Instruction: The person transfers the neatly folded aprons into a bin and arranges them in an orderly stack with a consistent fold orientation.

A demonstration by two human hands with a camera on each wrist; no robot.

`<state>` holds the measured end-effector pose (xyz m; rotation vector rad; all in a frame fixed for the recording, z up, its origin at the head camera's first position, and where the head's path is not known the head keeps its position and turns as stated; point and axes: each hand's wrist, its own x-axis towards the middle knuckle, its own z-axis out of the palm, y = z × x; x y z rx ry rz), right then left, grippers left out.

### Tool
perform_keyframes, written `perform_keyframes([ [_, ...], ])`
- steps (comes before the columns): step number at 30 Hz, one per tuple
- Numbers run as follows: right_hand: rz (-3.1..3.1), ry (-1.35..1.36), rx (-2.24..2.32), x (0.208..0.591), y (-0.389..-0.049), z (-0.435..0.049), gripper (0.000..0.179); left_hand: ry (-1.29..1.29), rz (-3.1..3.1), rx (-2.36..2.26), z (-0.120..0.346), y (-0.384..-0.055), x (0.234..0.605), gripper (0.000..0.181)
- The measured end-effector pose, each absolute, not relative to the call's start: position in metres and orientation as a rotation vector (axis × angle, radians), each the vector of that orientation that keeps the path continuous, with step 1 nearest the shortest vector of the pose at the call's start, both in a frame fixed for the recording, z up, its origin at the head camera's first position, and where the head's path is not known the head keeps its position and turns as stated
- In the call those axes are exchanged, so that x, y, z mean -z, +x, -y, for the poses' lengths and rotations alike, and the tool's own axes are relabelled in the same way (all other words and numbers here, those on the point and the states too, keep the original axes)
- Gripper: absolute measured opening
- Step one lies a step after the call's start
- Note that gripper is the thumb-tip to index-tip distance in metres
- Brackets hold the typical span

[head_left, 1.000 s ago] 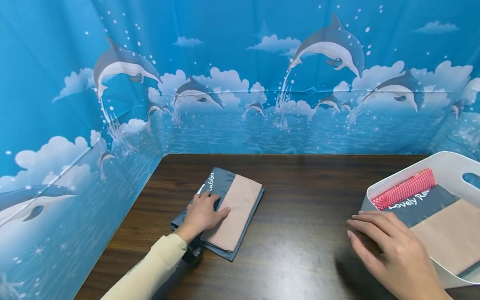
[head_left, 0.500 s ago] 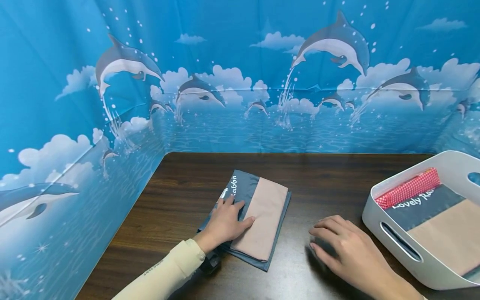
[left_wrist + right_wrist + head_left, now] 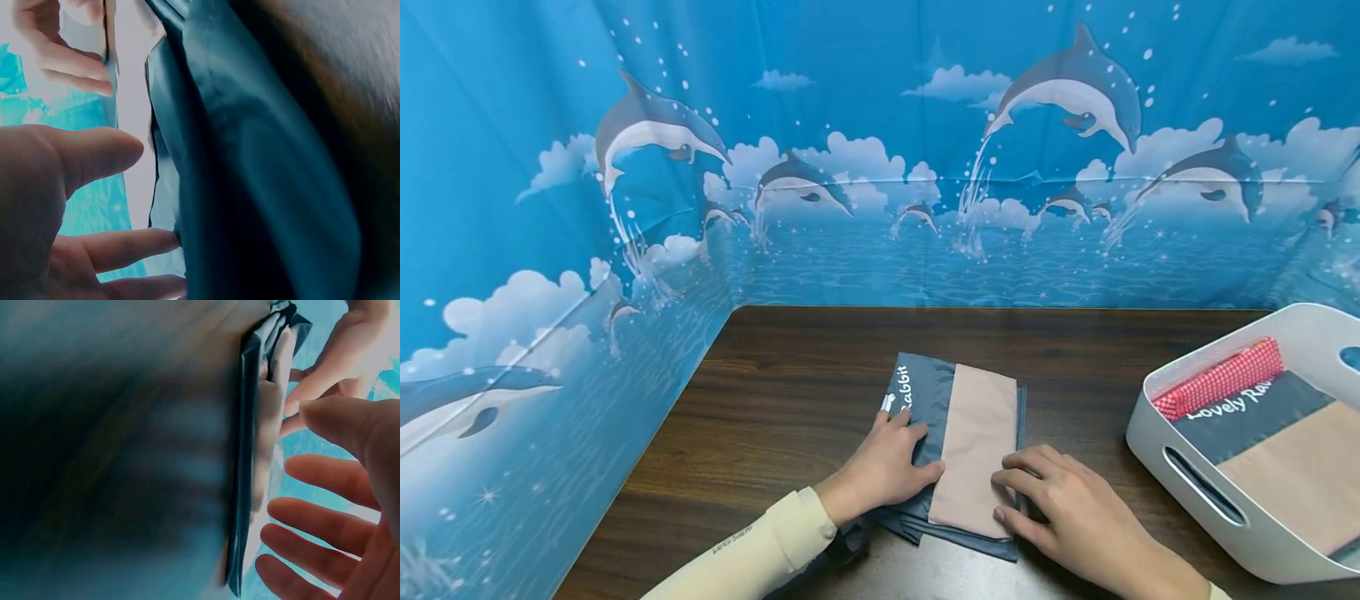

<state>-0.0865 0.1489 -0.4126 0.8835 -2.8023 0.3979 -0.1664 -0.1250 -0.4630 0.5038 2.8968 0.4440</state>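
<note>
A folded cloth (image 3: 981, 450), dark grey with a beige panel and white lettering reading "abbit", lies in several layers on the dark wooden table (image 3: 782, 392). My left hand (image 3: 883, 467) rests on its grey side, fingers spread and thumb at the beige panel's edge. In the left wrist view the grey layers of the cloth (image 3: 250, 156) hang loosely folded beside the straight fingers (image 3: 128, 247). At the right edge of the cloth is my right hand (image 3: 1056, 504), its loosely bent fingertips over the beige panel. The right wrist view shows those fingers (image 3: 325, 519) apart, beside the stacked layers.
A white plastic basket (image 3: 1195, 525) with handle slots stands at the right. Inside lie another grey-and-beige folded cloth (image 3: 1285, 450) with lettering and a red checked roll (image 3: 1221, 379). A blue dolphin-printed curtain (image 3: 880, 267) borders the table at the back and left.
The cloth has slid right across the table under my left hand and turned slightly. My right hand has moved left from beside the basket to the cloth's right edge.
</note>
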Motion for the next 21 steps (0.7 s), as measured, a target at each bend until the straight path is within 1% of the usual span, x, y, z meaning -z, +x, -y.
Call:
perform_keyframes([
  [5,2.866,0.867,-0.400,0.416,-0.089,-0.152,0.032,0.530,-2.889,-0.459,0.120,-0.161,0.465,0.069],
  [12,2.828,0.852,-0.387,0.420,-0.089,-0.160,0.031,0.586,-2.910,-0.456,0.120,-0.163,0.468,0.057],
  [13,2.835,0.843,-0.389,0.420,-0.089,-0.161,0.030,0.608,-2.917,-0.439,0.119,-0.160,0.463,0.057],
  [21,2.899,0.761,-0.406,0.419,-0.091,-0.170,0.031,0.625,-2.904,-0.469,0.113,-0.162,0.468,0.055],
])
